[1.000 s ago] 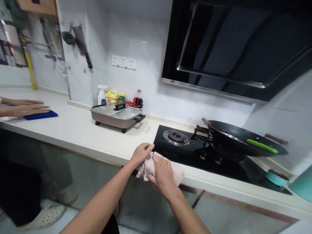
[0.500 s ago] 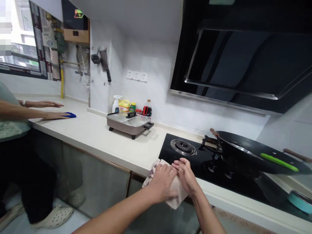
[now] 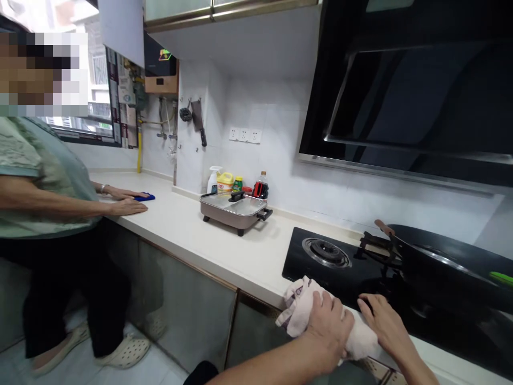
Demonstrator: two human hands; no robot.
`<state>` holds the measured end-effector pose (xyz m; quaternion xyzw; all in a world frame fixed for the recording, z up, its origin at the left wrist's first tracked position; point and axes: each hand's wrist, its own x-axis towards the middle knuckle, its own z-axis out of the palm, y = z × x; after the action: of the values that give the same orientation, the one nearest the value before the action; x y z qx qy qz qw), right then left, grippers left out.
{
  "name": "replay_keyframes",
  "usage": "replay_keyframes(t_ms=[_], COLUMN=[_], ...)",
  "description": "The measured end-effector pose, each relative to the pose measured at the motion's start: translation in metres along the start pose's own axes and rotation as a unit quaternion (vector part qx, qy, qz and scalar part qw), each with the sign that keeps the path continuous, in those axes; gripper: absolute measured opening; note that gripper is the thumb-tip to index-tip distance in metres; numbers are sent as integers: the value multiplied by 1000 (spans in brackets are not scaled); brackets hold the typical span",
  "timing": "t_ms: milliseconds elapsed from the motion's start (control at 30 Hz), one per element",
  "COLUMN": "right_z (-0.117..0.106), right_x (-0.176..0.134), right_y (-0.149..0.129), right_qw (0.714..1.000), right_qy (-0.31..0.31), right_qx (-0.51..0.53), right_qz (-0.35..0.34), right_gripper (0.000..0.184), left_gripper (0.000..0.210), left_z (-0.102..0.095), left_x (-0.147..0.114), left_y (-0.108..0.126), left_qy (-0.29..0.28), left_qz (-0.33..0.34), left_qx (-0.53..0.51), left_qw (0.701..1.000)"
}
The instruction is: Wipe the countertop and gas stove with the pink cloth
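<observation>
A folded whitish cloth [image 3: 298, 307] with dark purplish markings lies at the front edge of the hob and counter. My left hand [image 3: 329, 332] is closed over it, with fingers wrapped round its top. Just to the right, my right hand [image 3: 387, 323] has its fingers loosely bent and apart, beside the cloth's right end over the front of the black gas hob [image 3: 298, 256]. It holds nothing that I can see.
A lidded electric pan [image 3: 232, 216] stands on the counter [image 3: 180, 224], bottles [image 3: 225, 183] behind it. A large wok [image 3: 441, 262] rests on the hob's right side under the range hood [image 3: 420, 107]. At left, another person's hands [image 3: 130, 207] lie by a blue cloth [image 3: 145, 197].
My hands have moved apart; the right one has come off the cloth, which now looks rolled up under my left hand. The view has shifted left. The other person's hands have changed places.
</observation>
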<state>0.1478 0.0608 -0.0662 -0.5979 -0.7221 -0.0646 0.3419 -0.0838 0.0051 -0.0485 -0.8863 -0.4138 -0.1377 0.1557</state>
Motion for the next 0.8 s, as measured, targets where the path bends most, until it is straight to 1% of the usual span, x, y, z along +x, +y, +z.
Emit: replay_keyframes(t_ms=[100,200,300,400,467,567,633,733,800], right_z=[5,4,5,8,10,11,11,11,11], right_x=[0,2,2,1,-1,-2,-3,-4,-4], right_y=[3,5,7,8,9,7,5,1,-1], right_qw=[1000,999,998,999,999,999,999,999,999], right_qy=[-13,-29,-36,-34,-30,-23,-18,-16,-18], right_qx=[5,4,-6,-10,-10,-7,-2,7,12], right_qz=[-1,29,46,41,35,32,35,40,42], right_gripper=[50,52,54,54,53,53,52,51,51], left_gripper=[74,75,80,83,86,89,87,86,88], left_z=[-7,-16,-22,-27,-32,-44,-53,-67,-73], left_x=[-11,-26,-47,-78,-104,-143,-166,-192,-204], left_y=[-13,-37,-71,-113,-146,-198,-234,-280,-301], left_qy=[35,43,40,30,28,25,23,-9,-30], left_qz=[25,26,11,-14,-50,-145,-185,-235,-280], left_qx=[-41,-62,-58,-42,-21,15,35,56,80], left_qw=[998,997,997,999,998,989,982,970,956])
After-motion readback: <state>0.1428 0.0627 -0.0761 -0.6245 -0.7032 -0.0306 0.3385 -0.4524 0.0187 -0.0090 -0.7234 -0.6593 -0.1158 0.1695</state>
